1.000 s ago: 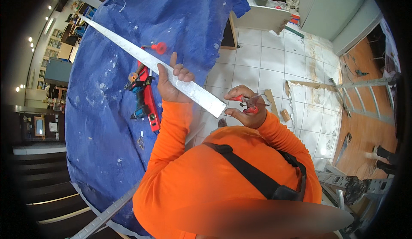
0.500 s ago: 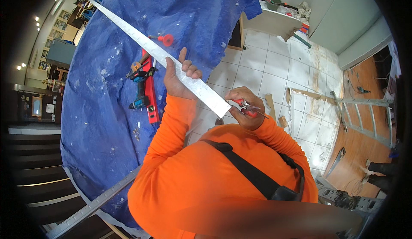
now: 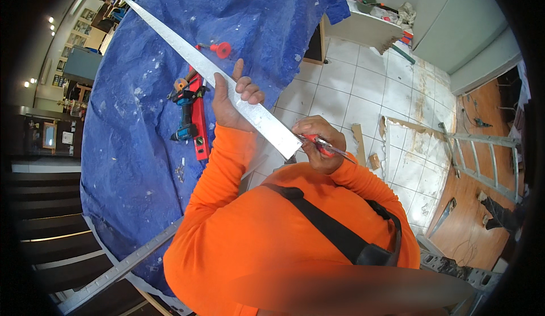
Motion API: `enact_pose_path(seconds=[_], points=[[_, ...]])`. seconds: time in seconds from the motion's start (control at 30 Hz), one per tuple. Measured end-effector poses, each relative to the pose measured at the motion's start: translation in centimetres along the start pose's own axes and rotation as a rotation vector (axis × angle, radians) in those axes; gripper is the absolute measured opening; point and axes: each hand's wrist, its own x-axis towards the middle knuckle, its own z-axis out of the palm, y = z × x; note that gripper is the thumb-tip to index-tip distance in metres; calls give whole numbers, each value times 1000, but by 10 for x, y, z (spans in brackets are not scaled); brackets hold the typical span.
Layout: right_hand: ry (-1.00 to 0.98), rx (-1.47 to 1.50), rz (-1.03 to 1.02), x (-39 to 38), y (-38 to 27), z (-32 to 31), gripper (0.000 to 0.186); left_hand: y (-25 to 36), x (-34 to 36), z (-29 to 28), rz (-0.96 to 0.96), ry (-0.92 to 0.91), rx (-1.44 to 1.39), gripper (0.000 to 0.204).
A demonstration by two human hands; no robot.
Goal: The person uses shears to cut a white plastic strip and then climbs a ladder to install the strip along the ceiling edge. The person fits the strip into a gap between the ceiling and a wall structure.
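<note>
We are seeing a blue tarp [image 3: 130, 163] spreading on the left; inward from its right edge a drill [image 3: 185, 117] is lying just beside a red level [image 3: 199, 120], and a red disc [image 3: 223, 50] is lying farther toward the tarp's far edge. With the left hand [image 3: 227, 112] we are grasping a long pale strip [image 3: 196, 60], the thumb lying along it, other fingers curling at its opposite side and one pointing away. The strip is slanting over the tarp from its far left edge out past its right edge. Our right hand [image 3: 325, 130] is clenching a red-handled tool [image 3: 325, 149] beside the strip's near end; we cannot tell whether they are touching. Beyond the floor tiles [image 3: 369, 83], a ladder [image 3: 482, 138] is showing.
</note>
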Motion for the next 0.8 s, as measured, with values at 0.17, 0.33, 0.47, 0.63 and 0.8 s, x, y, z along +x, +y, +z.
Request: enact_pose_path(seconds=[0.17,0.33,0.47,0.63,0.8], points=[[-11,75,17,6,-4,0,34,3,-2,3,-7,-39,-15,57],[-49,88,151,10,-13,-1,26,5,-3,5,-15,-66,-24,57],[-76,131,182,13,-10,-3,23,5,-5,7,-20,-79,-28,56],[-141,359,262,21,1,-7,23,8,-8,2,-33,-90,-46,56],[-330,478,324,30,14,-19,30,8,-9,2,-26,-65,-37,55]])
